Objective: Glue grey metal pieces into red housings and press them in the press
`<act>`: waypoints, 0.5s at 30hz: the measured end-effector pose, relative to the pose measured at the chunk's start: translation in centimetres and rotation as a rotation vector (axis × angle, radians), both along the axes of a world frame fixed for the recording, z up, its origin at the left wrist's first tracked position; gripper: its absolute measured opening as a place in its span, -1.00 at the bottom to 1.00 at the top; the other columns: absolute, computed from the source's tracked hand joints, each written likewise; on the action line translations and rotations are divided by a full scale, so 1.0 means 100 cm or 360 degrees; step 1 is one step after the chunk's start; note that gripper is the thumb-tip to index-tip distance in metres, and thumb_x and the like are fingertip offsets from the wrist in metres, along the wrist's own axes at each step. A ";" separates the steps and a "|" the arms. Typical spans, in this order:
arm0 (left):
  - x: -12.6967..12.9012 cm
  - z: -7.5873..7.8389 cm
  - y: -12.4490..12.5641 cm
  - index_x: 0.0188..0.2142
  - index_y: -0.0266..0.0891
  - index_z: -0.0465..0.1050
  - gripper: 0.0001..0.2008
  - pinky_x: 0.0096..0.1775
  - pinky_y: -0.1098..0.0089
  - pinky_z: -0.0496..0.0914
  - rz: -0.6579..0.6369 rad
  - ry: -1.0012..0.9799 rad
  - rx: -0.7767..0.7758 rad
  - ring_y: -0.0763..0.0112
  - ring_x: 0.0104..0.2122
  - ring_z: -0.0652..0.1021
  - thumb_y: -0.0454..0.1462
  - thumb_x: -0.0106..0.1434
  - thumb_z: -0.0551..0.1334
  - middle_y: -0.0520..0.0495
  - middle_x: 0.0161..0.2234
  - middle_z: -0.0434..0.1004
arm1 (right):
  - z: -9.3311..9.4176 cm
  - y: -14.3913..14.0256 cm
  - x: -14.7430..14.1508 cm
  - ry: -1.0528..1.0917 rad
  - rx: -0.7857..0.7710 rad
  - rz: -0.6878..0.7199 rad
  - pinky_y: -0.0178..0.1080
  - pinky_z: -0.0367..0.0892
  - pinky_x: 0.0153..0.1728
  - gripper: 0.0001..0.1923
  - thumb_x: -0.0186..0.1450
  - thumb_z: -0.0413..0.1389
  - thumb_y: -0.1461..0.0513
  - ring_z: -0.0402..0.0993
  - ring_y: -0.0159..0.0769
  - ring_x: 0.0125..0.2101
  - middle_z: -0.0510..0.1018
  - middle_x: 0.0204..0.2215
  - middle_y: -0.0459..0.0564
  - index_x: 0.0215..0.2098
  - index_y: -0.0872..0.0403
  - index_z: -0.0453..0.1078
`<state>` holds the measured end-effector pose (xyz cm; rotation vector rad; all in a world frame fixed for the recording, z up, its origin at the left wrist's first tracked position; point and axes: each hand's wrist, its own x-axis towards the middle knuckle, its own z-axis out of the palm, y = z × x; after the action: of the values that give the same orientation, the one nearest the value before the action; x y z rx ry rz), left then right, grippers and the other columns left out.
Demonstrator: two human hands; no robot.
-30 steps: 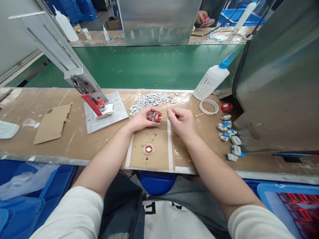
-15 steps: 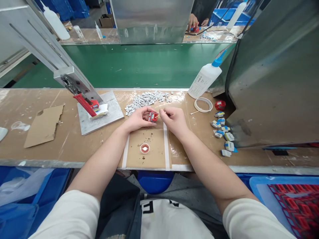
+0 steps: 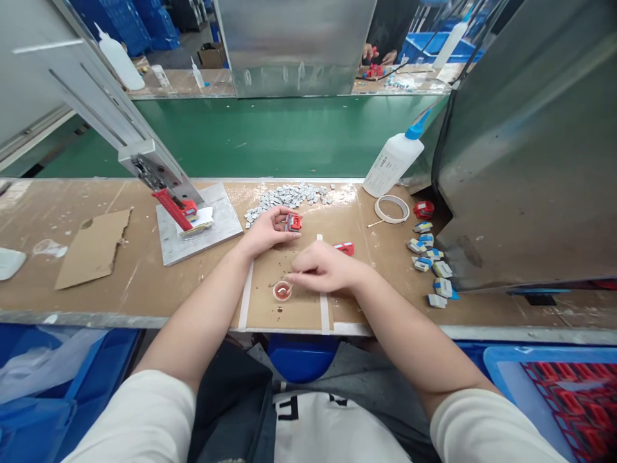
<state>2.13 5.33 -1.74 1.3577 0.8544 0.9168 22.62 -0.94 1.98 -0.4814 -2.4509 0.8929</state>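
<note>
so the right hand [image 3: 324, 269] just dropped away from the red part [image 3: 293, 222], which the left hand [image 3: 268, 230] pinches above the bench [image 3: 120, 276], and now dips its thin stick into the little glue cup [image 3: 282, 291], looks like reloading.

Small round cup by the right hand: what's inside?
The small round cup holds a shallow pale puddle ringed in red. The right hand covers its right edge, where a thin stick reaches in; its tip is indistinct.
</note>
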 end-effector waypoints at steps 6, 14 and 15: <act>-0.001 0.004 0.001 0.02 -0.27 0.45 -0.35 -0.07 0.29 0.55 0.0118 -0.0010 -0.0007 0.25 -0.09 0.66 -0.23 -0.03 0.62 -0.27 0.06 0.62 | 0.006 0.002 -0.001 -0.0421 0.0192 -0.0193 -0.27 -0.01 -0.40 -0.46 0.48 0.08 -0.13 0.29 -0.38 -0.49 0.50 -0.53 -0.08 -0.47 0.07 0.42; 0.002 0.008 0.001 0.00 -0.25 0.45 -0.34 -0.15 0.29 0.55 0.0231 0.0092 0.0055 0.25 -0.19 0.67 -0.12 -0.05 0.60 -0.20 -0.03 0.66 | 0.034 -0.029 0.107 -0.0903 0.0174 -0.2184 -0.25 0.14 -0.32 -0.72 0.47 0.12 0.04 0.49 -0.17 -0.17 0.58 -0.12 0.08 -0.10 0.04 0.56; 0.003 0.010 0.001 0.00 -0.25 0.45 -0.33 -0.14 0.28 0.55 0.0222 0.0105 0.0038 0.24 -0.19 0.67 -0.12 -0.05 0.60 -0.19 -0.03 0.66 | 0.032 -0.038 0.119 -0.1084 0.0145 -0.2239 -0.24 0.16 -0.31 -0.73 0.45 0.17 0.06 0.50 -0.14 -0.13 0.56 -0.06 0.11 -0.05 0.04 0.56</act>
<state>2.45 5.41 -0.78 1.3684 1.0014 0.9965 34.48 -4.74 5.22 -2.3009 -1.7967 -0.0371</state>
